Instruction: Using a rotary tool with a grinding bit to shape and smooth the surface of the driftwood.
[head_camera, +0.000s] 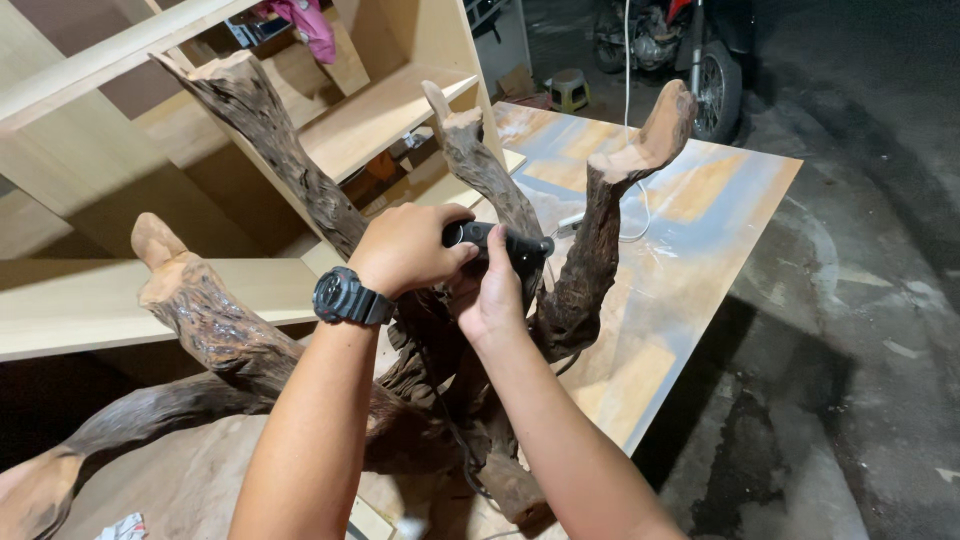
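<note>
A large piece of dark gnarled driftwood (230, 330) with several upright branches stands in front of me. My left hand (405, 248), with a black watch on the wrist, grips the back of a black power tool (500, 245). My right hand (490, 295) holds the same tool from below, near its front end. The tool's tip is pressed against the inner side of the right branch (600, 230). A thin cord runs down from the tool between my arms.
A flat painted board (700, 240) lies under the wood on the right. Pale wooden shelving (120, 120) stands to the left and behind. A motorbike (690, 50) and a small stool (570, 90) are at the back on the dark concrete floor.
</note>
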